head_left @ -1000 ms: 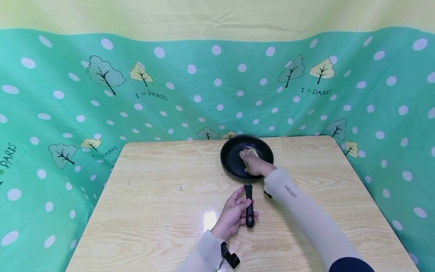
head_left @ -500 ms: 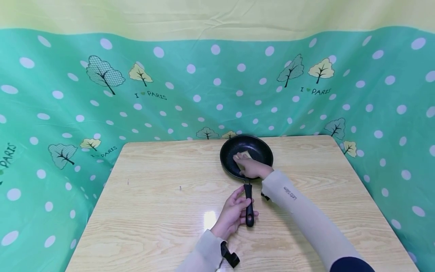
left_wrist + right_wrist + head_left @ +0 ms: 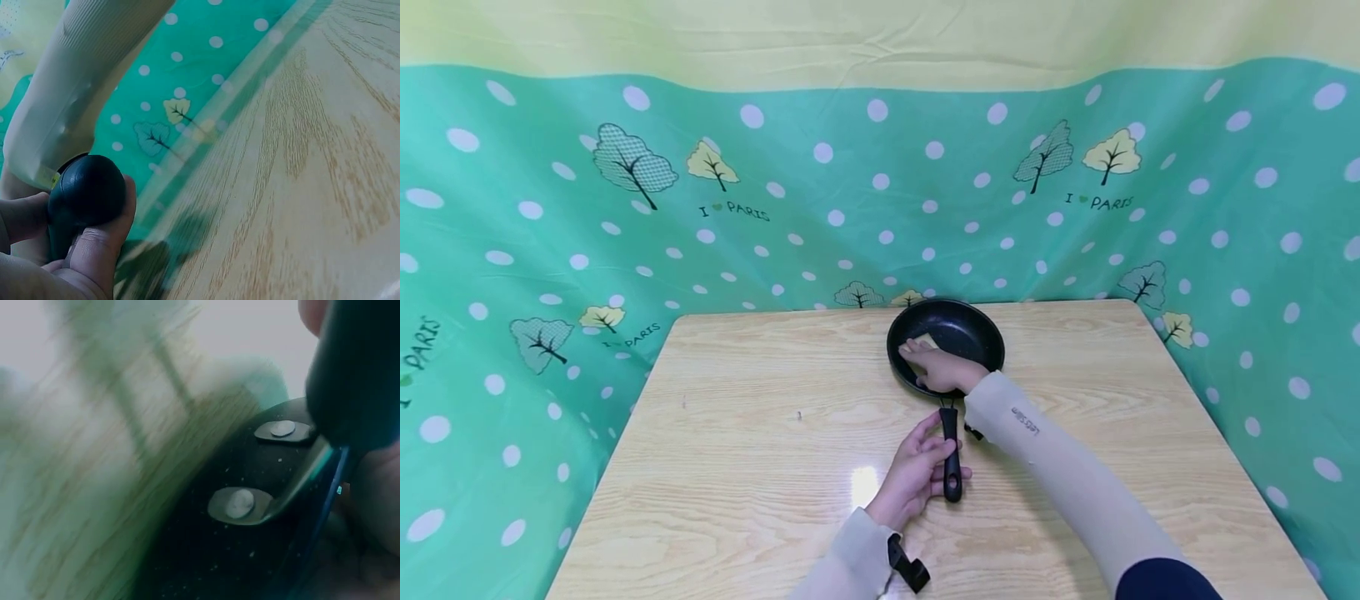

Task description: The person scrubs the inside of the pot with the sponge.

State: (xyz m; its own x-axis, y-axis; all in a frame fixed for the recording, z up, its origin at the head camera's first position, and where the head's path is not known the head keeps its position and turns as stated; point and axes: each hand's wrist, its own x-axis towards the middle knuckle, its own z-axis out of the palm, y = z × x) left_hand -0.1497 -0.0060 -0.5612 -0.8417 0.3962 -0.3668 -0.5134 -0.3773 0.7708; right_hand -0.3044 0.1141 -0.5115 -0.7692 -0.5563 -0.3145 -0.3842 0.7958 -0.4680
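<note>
A black frying pan (image 3: pixel 976 335) sits at the back of the wooden table, its handle (image 3: pixel 951 423) pointing toward me. My left hand (image 3: pixel 913 471) grips that handle from the left, thumb on top and fingers underneath. In the left wrist view, the rounded handle end (image 3: pixel 90 190) shows between thumb and fingers. Inside the pan, at its left side, my right hand (image 3: pixel 947 370) holds a beige cloth (image 3: pixel 928 340) down on the cooking surface; the palm hides most of it. The right wrist view shows the pan's speckled outer wall (image 3: pixel 206 559) and riveted handle bracket (image 3: pixel 240 505).
The light wooden table (image 3: pixel 737 467) ends just behind the pan at a green polka-dot curtain (image 3: pixel 880 208), which also hangs at both sides. A black strap (image 3: pixel 908 565) is at my left wrist.
My right hand has slid the cloth leftward across the pan, from near its middle to its left side. The left hand and the pan stay in place.
</note>
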